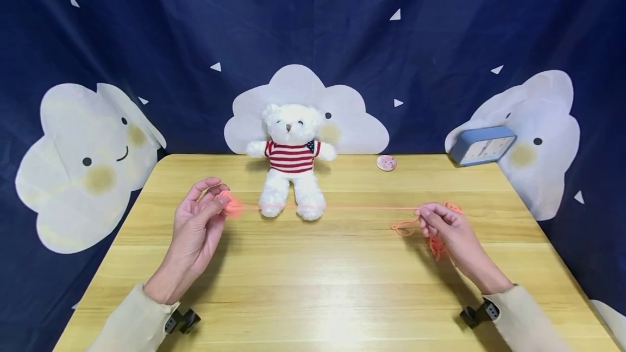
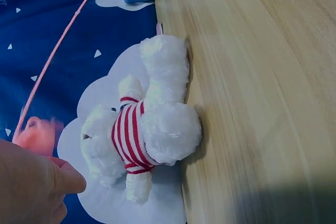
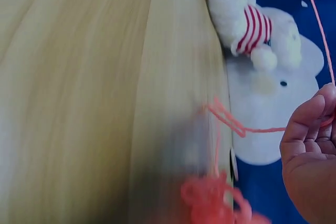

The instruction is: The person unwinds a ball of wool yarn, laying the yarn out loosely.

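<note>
Between my two hands a strand of coral-orange yarn [image 1: 362, 208] runs straight and level across the head view. My left hand [image 1: 200, 227] pinches a small bundle of the yarn [image 1: 231, 205], blurred at its edges; the left wrist view shows the bundle [image 2: 39, 136] beyond the fingers. On the other side, my right hand [image 1: 452, 238] pinches the strand between thumb and fingertips. Loose loops and a tangled clump of yarn [image 3: 212, 198] hang below the right hand. A white teddy bear [image 1: 292, 164] in a red-striped sweater sits behind the strand.
On the wooden table [image 1: 313, 287], a round pink badge [image 1: 387, 163] lies near the back edge. A blue alarm clock [image 1: 483, 145] stands at the back right corner. Behind the table hangs a dark blue curtain [image 1: 195, 15] with cloud patterns.
</note>
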Demonstrator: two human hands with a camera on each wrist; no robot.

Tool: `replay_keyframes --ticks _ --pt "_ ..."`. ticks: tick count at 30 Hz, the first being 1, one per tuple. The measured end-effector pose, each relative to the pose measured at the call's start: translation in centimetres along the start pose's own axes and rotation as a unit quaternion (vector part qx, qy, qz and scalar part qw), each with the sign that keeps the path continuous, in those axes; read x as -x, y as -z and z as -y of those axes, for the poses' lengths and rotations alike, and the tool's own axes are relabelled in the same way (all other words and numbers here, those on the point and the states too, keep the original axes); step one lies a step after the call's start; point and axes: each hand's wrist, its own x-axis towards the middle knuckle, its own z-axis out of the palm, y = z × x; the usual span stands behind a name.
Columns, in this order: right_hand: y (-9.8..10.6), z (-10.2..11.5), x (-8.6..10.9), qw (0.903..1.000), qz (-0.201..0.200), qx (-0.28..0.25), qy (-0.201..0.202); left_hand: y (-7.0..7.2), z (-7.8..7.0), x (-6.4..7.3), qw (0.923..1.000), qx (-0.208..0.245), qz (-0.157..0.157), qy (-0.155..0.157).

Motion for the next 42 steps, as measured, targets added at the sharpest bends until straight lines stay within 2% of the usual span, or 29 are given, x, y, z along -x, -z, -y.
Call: replay_keyframes --ticks 6,12,17,20,24,29,33,37,39,42 --pt "3.1 0.2 0.9 0.9986 -0.035 -0.038 -0.010 0.0 -0.1 -0.1 0.9999 -0.006 -0.003 -0.009" --pt "6.6 0.1 1.3 0.9928 -0.058 -0.104 -0.002 0.1 0.0 -0.1 0.9999 -0.002 -0.005 -0.011" --pt "9.3 0.0 1.4 0.9892 -0.098 -0.108 -0.006 0.0 0.0 0.0 1.0000 0.000 -0.003 -0.009" --pt "10.8 -0.1 1.4 0.9882 -0.124 -0.086 -0.026 0.0 0.1 0.0 1.0000 0.007 0.002 -0.006" --pt "12.3 -0.1 1.5 0.9854 -0.153 -0.031 -0.069 -0.1 0.2 0.0 0.9999 0.013 0.003 -0.005" --pt "13.2 -0.5 1.6 0.9774 -0.169 0.036 -0.121 -0.3 0.4 0.0 0.9998 0.019 0.002 -0.006" --pt "12.6 -0.7 1.4 0.9752 -0.142 0.086 -0.146 -0.3 0.5 -0.1 0.9997 0.021 0.013 0.005" --pt "11.1 -0.5 1.3 0.9715 -0.112 0.155 -0.141 -0.4 0.6 0.0 0.9997 0.011 0.017 0.017" --pt "10.2 -0.2 1.3 0.9644 -0.121 0.198 -0.127 -0.4 0.7 0.0 0.9997 0.007 0.017 0.019" --pt "8.6 0.1 1.3 0.9499 -0.169 0.242 -0.102 -0.5 0.8 0.0 0.9997 0.001 0.016 0.018"
